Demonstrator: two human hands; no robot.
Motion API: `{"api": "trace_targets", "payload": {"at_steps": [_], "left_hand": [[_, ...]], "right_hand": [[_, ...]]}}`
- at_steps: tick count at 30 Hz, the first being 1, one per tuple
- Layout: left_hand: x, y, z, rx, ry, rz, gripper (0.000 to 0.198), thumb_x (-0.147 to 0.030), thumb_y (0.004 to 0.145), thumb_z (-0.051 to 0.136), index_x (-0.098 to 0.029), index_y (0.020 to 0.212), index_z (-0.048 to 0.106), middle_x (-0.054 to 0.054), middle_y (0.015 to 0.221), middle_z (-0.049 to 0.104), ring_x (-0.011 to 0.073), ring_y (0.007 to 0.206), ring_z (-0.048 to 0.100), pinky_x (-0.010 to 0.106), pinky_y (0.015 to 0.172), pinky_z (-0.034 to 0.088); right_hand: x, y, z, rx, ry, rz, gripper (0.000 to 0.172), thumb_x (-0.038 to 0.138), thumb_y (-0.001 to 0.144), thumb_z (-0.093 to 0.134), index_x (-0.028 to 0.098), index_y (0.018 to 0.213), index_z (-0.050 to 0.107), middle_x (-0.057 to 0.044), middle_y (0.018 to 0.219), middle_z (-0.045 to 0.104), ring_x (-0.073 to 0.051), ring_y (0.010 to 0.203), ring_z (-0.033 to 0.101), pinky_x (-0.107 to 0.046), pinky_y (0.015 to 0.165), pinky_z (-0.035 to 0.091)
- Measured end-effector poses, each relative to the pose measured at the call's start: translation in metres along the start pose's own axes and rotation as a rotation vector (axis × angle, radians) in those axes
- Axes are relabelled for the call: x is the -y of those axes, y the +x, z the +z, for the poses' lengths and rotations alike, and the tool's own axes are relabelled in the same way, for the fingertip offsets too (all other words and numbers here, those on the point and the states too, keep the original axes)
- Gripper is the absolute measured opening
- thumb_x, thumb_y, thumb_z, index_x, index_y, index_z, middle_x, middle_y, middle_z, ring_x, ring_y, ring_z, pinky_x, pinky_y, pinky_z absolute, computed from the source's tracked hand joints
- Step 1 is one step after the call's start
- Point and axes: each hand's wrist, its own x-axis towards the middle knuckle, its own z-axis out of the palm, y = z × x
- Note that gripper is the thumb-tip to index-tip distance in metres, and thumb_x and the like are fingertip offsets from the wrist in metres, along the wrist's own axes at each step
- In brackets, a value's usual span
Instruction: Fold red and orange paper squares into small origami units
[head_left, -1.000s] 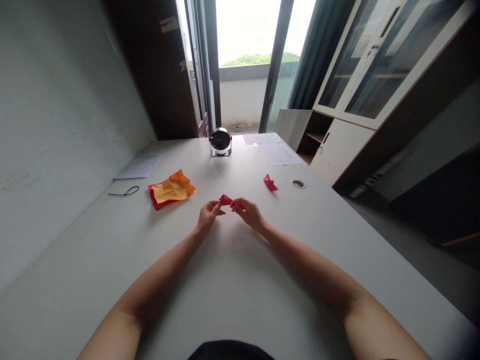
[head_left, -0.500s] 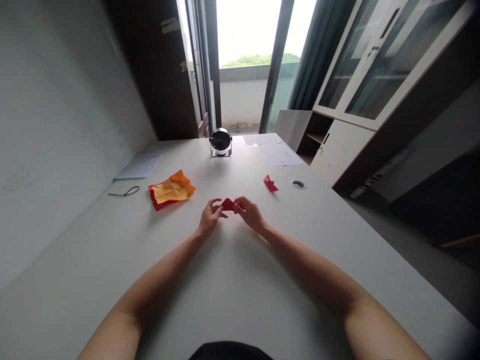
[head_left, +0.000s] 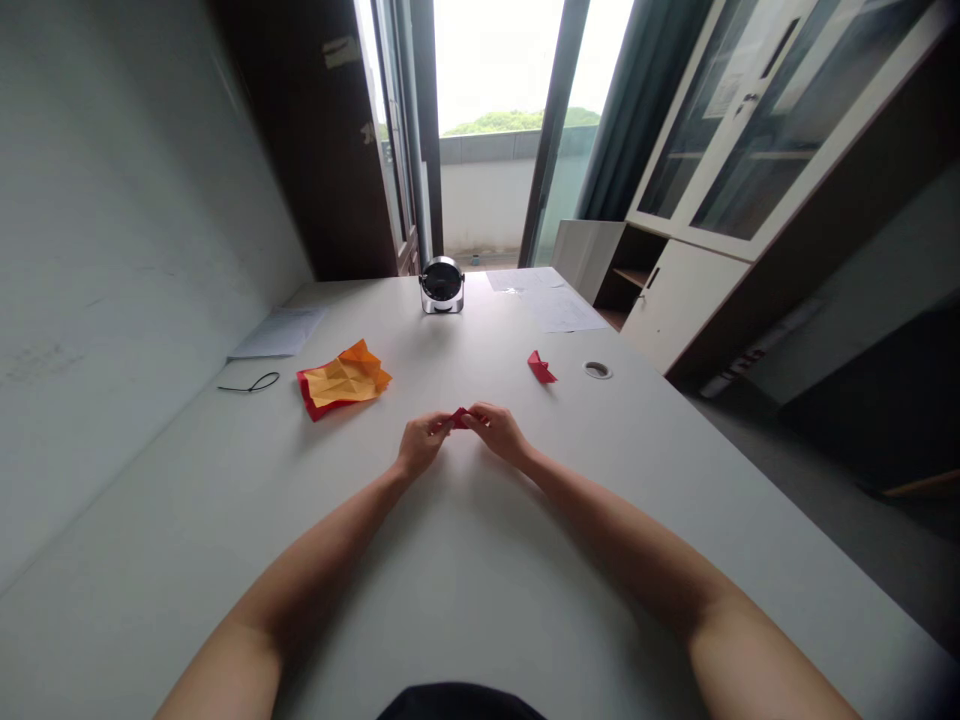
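Observation:
Between my two hands is a small piece of folded red paper (head_left: 460, 419), held just above the white table (head_left: 480, 560). My left hand (head_left: 423, 441) pinches its left side, and my right hand (head_left: 496, 430) grips the right side. Fingers cover much of the paper, so its full shape is hidden. Beyond my right hand lies a folded red paper boat (head_left: 541, 367). To the left of my left hand rest creased orange paper sheets (head_left: 346, 378) on top of red paper (head_left: 319, 408).
A round black device on a silver stand (head_left: 442, 283) stands at the far edge. White papers (head_left: 562, 306) lie at the back right, near a round cable hole (head_left: 597, 370). At left are a black cable tie (head_left: 255, 383) and a paper stack (head_left: 276, 333).
Both hands have shifted slightly towards me and closer together. Less of the folded red paper shows, and my left fingers, spread before, are now drawn in around it.

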Motion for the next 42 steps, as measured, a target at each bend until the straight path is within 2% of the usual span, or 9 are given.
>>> {"api": "trace_targets", "payload": {"at_steps": [3,6,9,18,25,29,35,42], "left_hand": [[-0.005,-0.001,-0.003,0.046,0.094,0.023,0.024,-0.035,0.091,0.056,-0.024,0.099,0.076,0.002,0.091,0.076,0.0166,0.078,0.068,0.025,0.073,0.050],[-0.006,-0.002,-0.002,0.090,0.152,0.037,0.024,-0.035,0.091,0.056,-0.024,0.094,0.076,0.001,0.082,0.074,0.0160,0.072,0.066,0.024,0.069,0.047],[-0.005,-0.002,0.000,0.086,0.171,0.033,0.024,-0.038,0.090,0.056,-0.023,0.089,0.075,0.001,0.072,0.071,0.0156,0.066,0.062,0.023,0.065,0.044],[0.010,0.003,0.001,-0.048,-0.087,-0.055,0.031,-0.046,0.088,0.059,-0.018,0.084,0.072,0.000,0.063,0.063,0.0140,0.058,0.057,0.024,0.059,0.044],[0.009,0.003,0.005,-0.108,-0.254,-0.065,0.030,-0.046,0.083,0.067,-0.017,0.083,0.073,0.005,0.077,0.070,0.0183,0.071,0.064,0.029,0.067,0.051],[0.008,0.003,0.004,-0.136,-0.250,-0.050,0.029,-0.045,0.084,0.066,-0.016,0.083,0.072,0.006,0.080,0.069,0.0182,0.075,0.063,0.029,0.071,0.050],[0.007,0.004,0.005,-0.092,-0.248,-0.095,0.030,-0.043,0.085,0.061,-0.015,0.078,0.067,0.001,0.066,0.061,0.0130,0.061,0.053,0.024,0.057,0.041],[0.005,0.004,0.004,-0.080,-0.271,-0.094,0.026,-0.040,0.084,0.060,-0.016,0.076,0.063,-0.002,0.065,0.056,0.0110,0.060,0.048,0.022,0.058,0.037]], "right_hand": [[0.002,0.000,-0.001,0.010,-0.021,-0.018,0.034,0.044,0.090,0.056,0.018,0.070,0.065,-0.002,0.069,0.064,-0.013,0.061,0.051,-0.024,0.059,0.039],[0.005,-0.001,-0.002,0.025,-0.022,-0.032,0.033,0.044,0.092,0.055,0.018,0.074,0.066,-0.003,0.069,0.066,-0.014,0.061,0.053,-0.025,0.060,0.039],[0.006,-0.002,-0.003,0.013,-0.045,-0.058,0.035,0.042,0.094,0.052,0.018,0.072,0.064,-0.001,0.067,0.064,-0.013,0.059,0.050,-0.025,0.060,0.037],[-0.002,0.001,-0.003,0.029,-0.022,0.052,0.041,0.049,0.093,0.049,0.018,0.066,0.052,0.003,0.057,0.049,-0.010,0.052,0.037,-0.023,0.052,0.027],[-0.002,-0.001,0.000,0.204,-0.041,0.011,0.042,0.050,0.091,0.051,0.019,0.063,0.043,0.006,0.056,0.038,-0.009,0.054,0.030,-0.023,0.052,0.024],[0.000,0.000,-0.001,0.137,-0.056,0.026,0.045,0.053,0.090,0.050,0.019,0.062,0.044,0.006,0.056,0.034,-0.010,0.055,0.029,-0.024,0.052,0.024],[0.001,0.002,-0.006,0.034,-0.025,0.052,0.049,0.059,0.088,0.052,0.018,0.061,0.045,0.005,0.056,0.035,-0.010,0.055,0.030,-0.024,0.052,0.024],[-0.005,0.002,-0.005,-0.039,0.049,0.105,0.050,0.059,0.089,0.052,0.019,0.061,0.043,0.005,0.056,0.032,-0.010,0.054,0.027,-0.025,0.050,0.022]]}}
